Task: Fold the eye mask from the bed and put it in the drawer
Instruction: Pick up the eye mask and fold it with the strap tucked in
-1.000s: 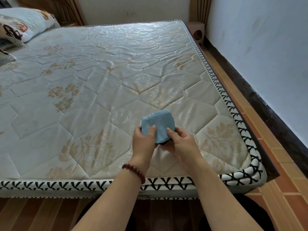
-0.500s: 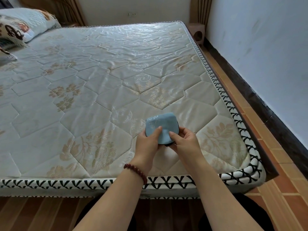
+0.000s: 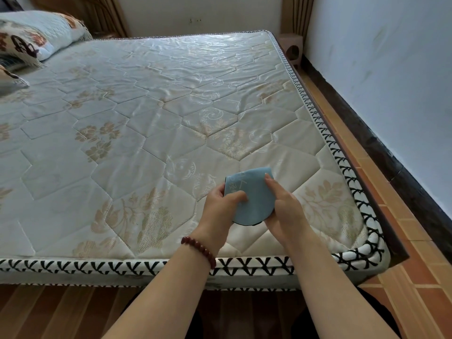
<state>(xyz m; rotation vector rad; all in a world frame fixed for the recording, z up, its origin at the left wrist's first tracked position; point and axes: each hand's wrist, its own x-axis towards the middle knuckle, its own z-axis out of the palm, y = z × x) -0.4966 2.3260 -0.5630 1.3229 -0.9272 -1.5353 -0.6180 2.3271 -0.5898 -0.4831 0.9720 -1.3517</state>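
Observation:
The light blue eye mask (image 3: 254, 192) is folded in half, with a black edge showing at its bottom. Both hands hold it just above the near right part of the mattress (image 3: 146, 123). My left hand (image 3: 223, 209) grips its left side with the thumb pressed on top. My right hand (image 3: 285, 211) holds its right side, fingers along the edge. A red bead bracelet sits on my left wrist. No drawer is in view.
Patterned pillows (image 3: 31, 37) lie at the far left of the bed. A white wall (image 3: 391, 81) with a dark skirting runs along the right, across a narrow strip of tiled floor (image 3: 415, 265). A small wooden box (image 3: 292, 48) stands at the far corner.
The mask and both hands have shifted slightly right and nearer to me. My right fingers have slid up along the mask's right edge.

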